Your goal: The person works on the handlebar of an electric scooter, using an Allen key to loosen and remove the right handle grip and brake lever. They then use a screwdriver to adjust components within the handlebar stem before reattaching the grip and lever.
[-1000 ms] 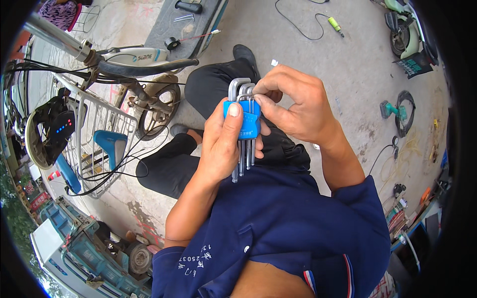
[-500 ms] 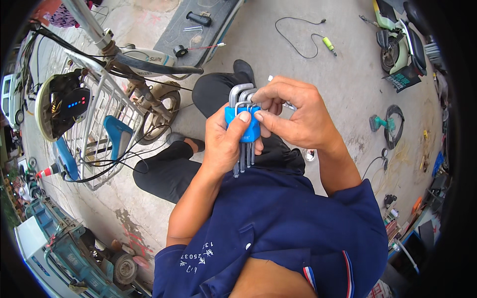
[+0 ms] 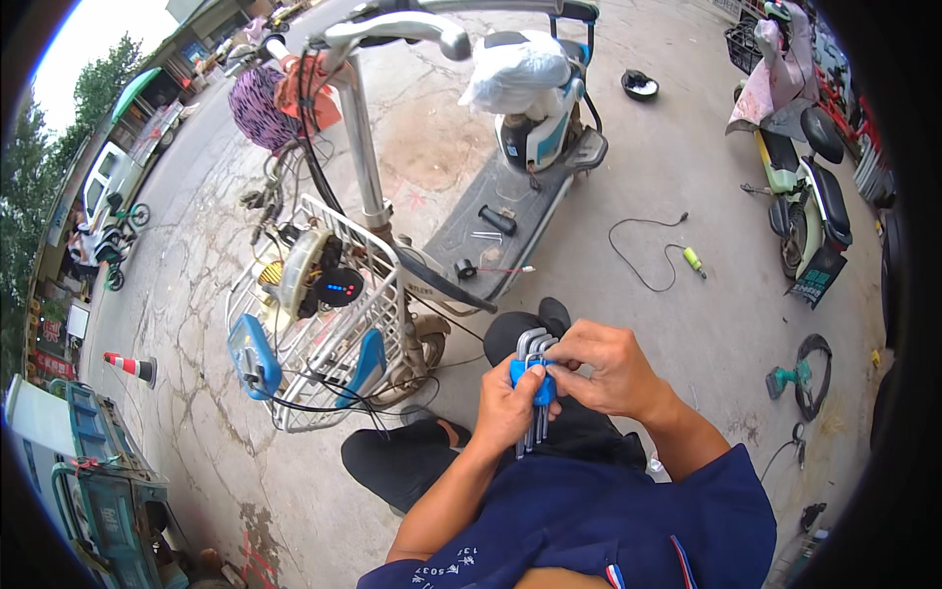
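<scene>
My left hand [image 3: 502, 413] grips a blue holder [image 3: 546, 394] with a set of silver hex keys [image 3: 533, 342] in it, their bent ends upward and long shafts hanging below. My right hand [image 3: 613, 375] pinches at the top right of the set; whether it holds one key is partly hidden by the fingers. Both hands are just above my dark-trousered legs.
A white electric scooter with a wire basket [image 3: 319, 402], loose cables and a deck [image 3: 461, 226] holding small tools stands ahead-left. A green cabled tool [image 3: 694, 259] and teal power tool [image 3: 783, 383] lie right. A parked scooter [image 3: 814, 196], traffic cone [image 3: 130, 365] and blue cart [image 3: 93, 461] are around.
The view has tilted up, bringing the scooter and street into sight and leaving my hands lower in the picture. My right fingers have shifted slightly on the key set.
</scene>
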Demonstrator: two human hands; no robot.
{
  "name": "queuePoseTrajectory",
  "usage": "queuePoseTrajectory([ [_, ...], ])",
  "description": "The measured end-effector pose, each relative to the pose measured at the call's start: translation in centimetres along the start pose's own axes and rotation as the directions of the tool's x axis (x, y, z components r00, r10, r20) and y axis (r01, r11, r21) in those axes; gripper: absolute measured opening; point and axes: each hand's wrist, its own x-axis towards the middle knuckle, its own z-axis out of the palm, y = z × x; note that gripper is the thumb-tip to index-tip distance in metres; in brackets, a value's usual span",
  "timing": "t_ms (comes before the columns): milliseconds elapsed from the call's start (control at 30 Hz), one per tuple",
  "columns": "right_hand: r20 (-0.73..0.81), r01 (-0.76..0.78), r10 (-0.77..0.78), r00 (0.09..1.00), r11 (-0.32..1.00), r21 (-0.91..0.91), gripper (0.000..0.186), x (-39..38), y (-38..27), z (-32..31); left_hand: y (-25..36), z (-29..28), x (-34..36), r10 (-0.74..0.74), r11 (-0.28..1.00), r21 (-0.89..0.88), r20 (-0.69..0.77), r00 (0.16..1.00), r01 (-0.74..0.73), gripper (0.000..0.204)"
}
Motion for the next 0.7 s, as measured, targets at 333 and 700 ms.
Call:
queuePoseTrajectory([
  [333, 0.088, 0.248, -0.235, 0.968, 0.944, -0.217, 0.016, 0.0, 0.3, 2.2, -0.8, -2.3, -1.0, -0.085, 0.996, -0.008, -0.07, 0.994, 0.085, 0.022],
  [700, 0.513, 0.134, -0.164, 0.843, 0.986, 0.094, 0.01, -0.2, 5.6, 1.4, -2.4, -4.1, -1.6, -0.431, 0.898, 0.136, 0.085, 0.899, 0.418, 0.025],
])
